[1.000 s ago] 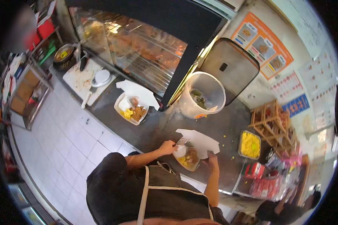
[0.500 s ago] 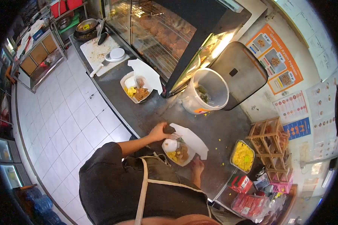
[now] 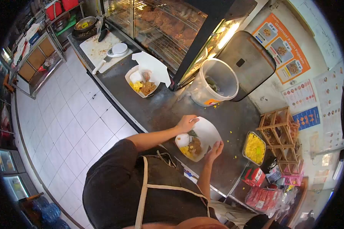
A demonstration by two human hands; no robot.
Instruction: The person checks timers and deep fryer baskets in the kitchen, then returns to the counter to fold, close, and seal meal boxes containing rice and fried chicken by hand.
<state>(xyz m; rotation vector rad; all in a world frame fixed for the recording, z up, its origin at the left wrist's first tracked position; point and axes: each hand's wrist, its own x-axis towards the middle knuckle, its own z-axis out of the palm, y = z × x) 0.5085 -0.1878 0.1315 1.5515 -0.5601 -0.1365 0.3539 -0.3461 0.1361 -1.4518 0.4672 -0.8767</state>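
Note:
A white paper food box (image 3: 187, 155) with its lid (image 3: 208, 129) raised lies in front of me on the dark counter. Rice, yellow shredded food, brown pieces and something green fill it. My left hand (image 3: 187, 124) is closed on the lid's far left edge, thumb and fingers around the paper. At the lid's right edge, my right hand (image 3: 216, 150) pinches the paper between thumb and fingers. A second food box (image 3: 147, 92) with similar food stands farther off, its lid (image 3: 151, 68) folded back.
Behind the boxes is a clear plastic bucket (image 3: 218, 84) beside a lit glass display case (image 3: 164, 34). At right are a tray of yellow shreds (image 3: 254, 149), a wooden rack (image 3: 277, 133) and red packages (image 3: 262, 196). A cutting board (image 3: 93, 49) with a knife (image 3: 101, 65) lies far left.
Both hands have moved up to the lid's edges; the left came off the box's side, the right rose from beside it. The lid now stands more upright and curved over the food.

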